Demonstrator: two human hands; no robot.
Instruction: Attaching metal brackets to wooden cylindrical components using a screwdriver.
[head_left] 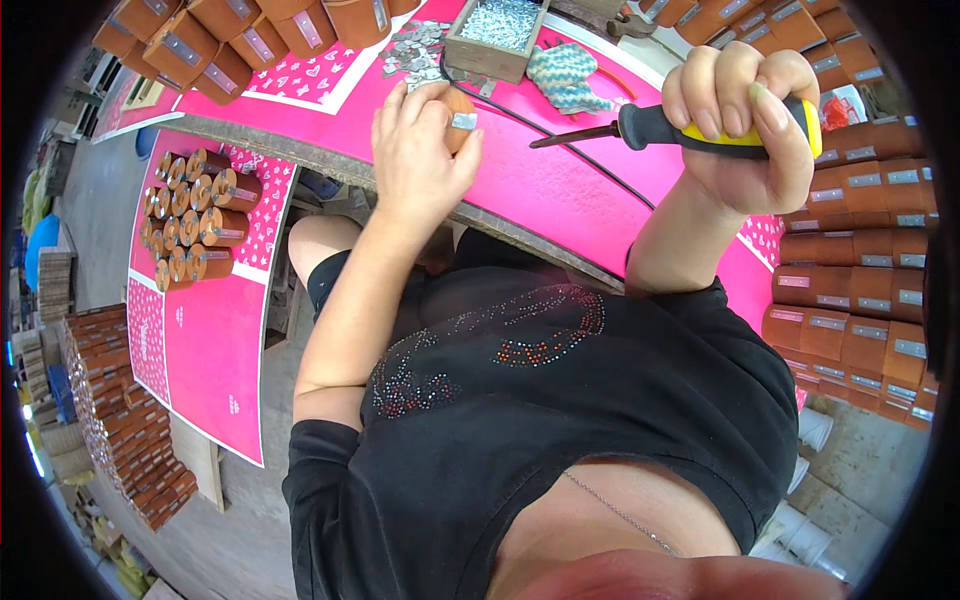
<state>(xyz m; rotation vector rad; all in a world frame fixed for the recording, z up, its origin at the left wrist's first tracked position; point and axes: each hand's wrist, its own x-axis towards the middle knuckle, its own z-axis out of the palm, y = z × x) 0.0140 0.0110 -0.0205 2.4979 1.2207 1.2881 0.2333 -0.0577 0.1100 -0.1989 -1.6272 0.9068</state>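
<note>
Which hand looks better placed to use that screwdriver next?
Probably the right hand: it grips the yellow-and-black screwdriver, whose tip points roughly toward the left hand, which holds a brown piece.

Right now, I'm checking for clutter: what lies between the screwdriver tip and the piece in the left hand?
In the head view, only bare pink tabletop shows between them; the black cable passes behind the screwdriver.

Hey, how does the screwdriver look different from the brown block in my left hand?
The screwdriver is long, with a black-and-yellow handle; the block is chunky and orange-brown, with a shiny plate.
The screwdriver's shaft sticks out bare from your right hand; the block is largely hidden by your left hand.
Both are being held.
</note>
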